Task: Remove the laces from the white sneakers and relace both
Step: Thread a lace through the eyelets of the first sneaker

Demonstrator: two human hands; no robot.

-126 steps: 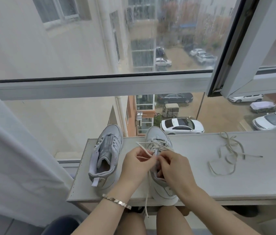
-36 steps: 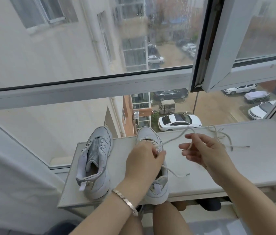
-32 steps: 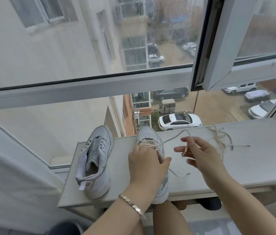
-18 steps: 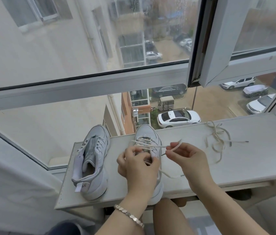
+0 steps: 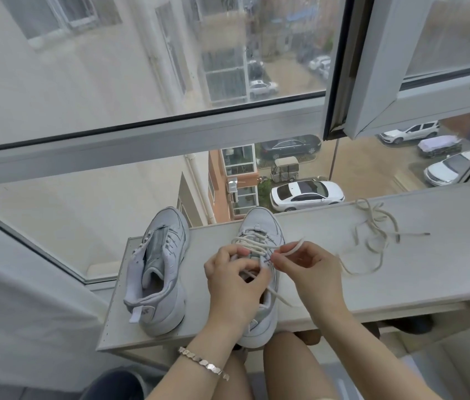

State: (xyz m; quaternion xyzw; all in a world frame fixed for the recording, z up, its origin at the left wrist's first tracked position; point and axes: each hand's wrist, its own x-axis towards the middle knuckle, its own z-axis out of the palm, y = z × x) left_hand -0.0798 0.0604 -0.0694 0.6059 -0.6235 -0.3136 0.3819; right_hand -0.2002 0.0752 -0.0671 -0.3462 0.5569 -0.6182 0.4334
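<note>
Two white sneakers stand toes-away on a pale shelf by the window. The left sneaker has no lace. The right sneaker has a cream lace crossed through its front eyelets. My left hand rests on that shoe's tongue area, fingers pinching the lace and the eyelet edge. My right hand pinches the lace's other end near an eyelet, its tip sticking up to the right. A second loose lace lies tangled on the shelf to the right.
The shelf's front edge runs just above my knees. A white curtain hangs at the left. Window glass and a grey frame stand right behind the shoes, with an open sash at upper right.
My right hand has come back from the right, where it pulled the lace out, to the shoe's eyelets. My left hand stayed on the right sneaker. The view shifted slightly.
</note>
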